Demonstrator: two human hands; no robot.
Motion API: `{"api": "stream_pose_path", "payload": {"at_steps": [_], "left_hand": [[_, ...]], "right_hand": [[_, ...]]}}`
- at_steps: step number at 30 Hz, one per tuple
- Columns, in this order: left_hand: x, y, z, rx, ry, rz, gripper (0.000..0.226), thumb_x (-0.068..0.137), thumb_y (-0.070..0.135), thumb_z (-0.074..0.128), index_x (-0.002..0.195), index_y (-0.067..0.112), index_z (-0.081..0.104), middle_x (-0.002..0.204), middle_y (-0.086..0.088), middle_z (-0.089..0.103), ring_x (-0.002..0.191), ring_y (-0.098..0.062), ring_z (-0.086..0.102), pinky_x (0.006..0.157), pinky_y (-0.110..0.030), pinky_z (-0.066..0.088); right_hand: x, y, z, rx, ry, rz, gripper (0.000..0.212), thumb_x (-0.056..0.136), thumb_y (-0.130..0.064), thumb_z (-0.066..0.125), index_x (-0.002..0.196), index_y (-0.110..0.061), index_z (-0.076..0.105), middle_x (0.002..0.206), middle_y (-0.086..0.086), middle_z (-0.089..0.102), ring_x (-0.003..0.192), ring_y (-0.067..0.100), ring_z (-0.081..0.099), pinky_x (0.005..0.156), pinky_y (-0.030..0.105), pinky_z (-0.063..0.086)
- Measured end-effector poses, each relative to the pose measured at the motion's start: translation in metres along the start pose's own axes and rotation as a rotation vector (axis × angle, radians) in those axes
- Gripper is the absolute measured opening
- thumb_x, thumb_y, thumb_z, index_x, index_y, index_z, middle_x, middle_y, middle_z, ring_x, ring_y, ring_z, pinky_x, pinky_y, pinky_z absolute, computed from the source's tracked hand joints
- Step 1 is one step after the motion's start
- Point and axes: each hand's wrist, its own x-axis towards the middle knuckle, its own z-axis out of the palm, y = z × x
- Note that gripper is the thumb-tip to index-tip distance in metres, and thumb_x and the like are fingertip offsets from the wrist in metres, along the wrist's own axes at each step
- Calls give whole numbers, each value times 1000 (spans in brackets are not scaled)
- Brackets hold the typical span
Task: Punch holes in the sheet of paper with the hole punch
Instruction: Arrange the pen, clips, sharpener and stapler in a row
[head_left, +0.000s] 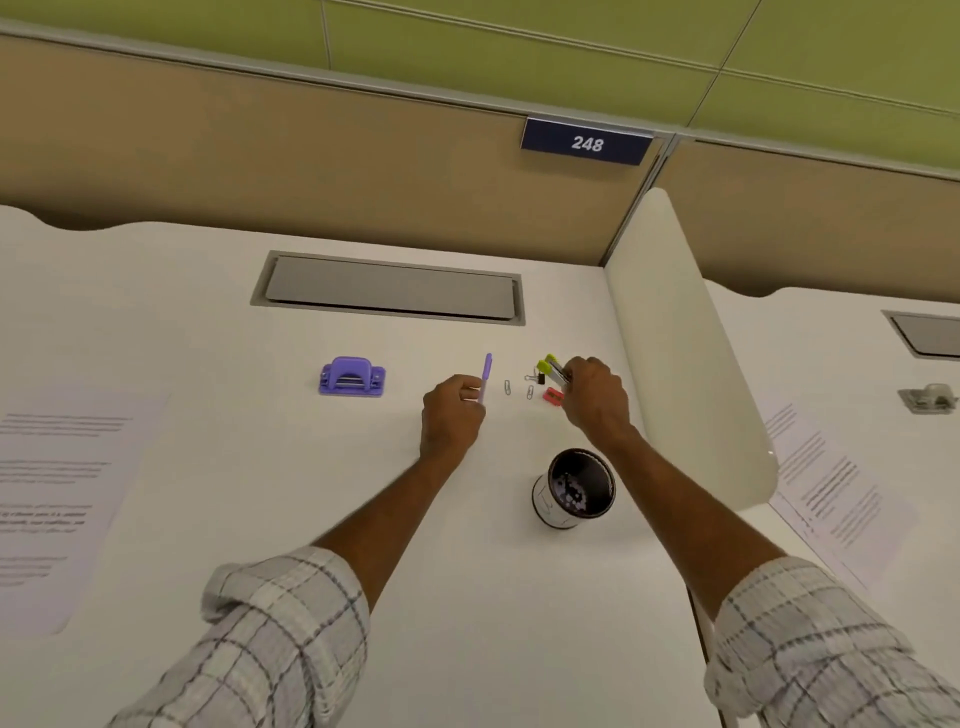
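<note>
The left hand (452, 410) pinches a purple pen (486, 376); the right hand (595, 397) grasps yellow-capped markers (550, 370). The hole punch (352, 376) lies at nine o'clock.

The desk (234, 415) is smooth and matt white. The hole punch (352, 376), purple pen (487, 374) and yellow-capped markers (550, 370) look like slightly glossy plastic. The paper clips (507, 387) are thin metal wire. At the left lies a matt sheet of paper (57, 493); the sleeves (280, 639) are checked cloth.

Place: office cubicle.
Walls: a tan partition (260, 156) is backing the white desk (208, 332), carrying a number plate (587, 143).
Desktop: a cable hatch (389, 288) is sitting flush.
</note>
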Motion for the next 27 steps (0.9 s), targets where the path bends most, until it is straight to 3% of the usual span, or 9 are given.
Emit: {"api": "stream_pose_path", "payload": {"at_steps": [6, 10, 17, 21, 23, 25, 27], "left_hand": [[43, 2, 31, 82, -35, 17, 29, 91, -2, 67, 119, 5, 73, 116, -12, 76, 105, -25, 72, 83, -20, 52], [65, -5, 49, 139, -48, 25, 26, 94, 3, 68, 120, 1, 71, 118, -15, 74, 105, -29, 72, 86, -23, 54], [81, -14, 64, 134, -91, 56, 27, 90, 4, 74, 117, 3, 71, 110, -13, 76, 99, -26, 73, 87, -25, 57], [74, -17, 65, 133, -125, 74, 38, 93, 14, 74, 129, 6, 68, 120, -10, 74, 111, -25, 70, 97, -33, 58], [68, -19, 64, 197, -137, 130, 46, 100, 23, 65, 142, 7, 59, 138, -11, 67, 128, -25, 63, 109, -35, 50], [63, -22, 62, 349, -149, 216, 52, 107, 30, 51, 154, 10, 42, 158, -10, 48, 149, -26, 43, 123, -36, 32], [61, -25, 57, 548, -171, 287, 58, 110, 36, 37, 162, 13, 24, 169, -8, 26, 159, -24, 19, 129, -37, 12]], "right_hand": [[28, 32, 19, 46, -2, 158, 24, 99, -13, 52, 119, -1, 56, 121, 18, 58, 107, 36, 61, 86, 40, 49], [37, 42, 37, 74, 5, 208, 24, 100, -12, 48, 121, 0, 52, 123, 18, 56, 108, 36, 60, 84, 39, 48], [48, 44, 53, 67, 28, 224, 26, 97, -13, 52, 122, -5, 52, 118, 15, 57, 96, 36, 63, 70, 39, 50], [48, 42, 56, -28, 85, 193, 31, 93, -18, 59, 123, -11, 54, 118, 11, 57, 102, 31, 58, 60, 35, 42], [49, 37, 54, -53, 99, 173, 38, 94, -22, 59, 130, -12, 52, 129, 10, 56, 113, 31, 54, 66, 37, 48], [49, 29, 51, -66, 70, 142, 47, 97, -28, 56, 140, -12, 46, 146, 11, 48, 130, 32, 47, 87, 45, 51], [49, 18, 47, -28, 29, 108, 53, 101, -36, 50, 147, -11, 40, 157, 13, 36, 144, 33, 34, 107, 52, 42]]}}
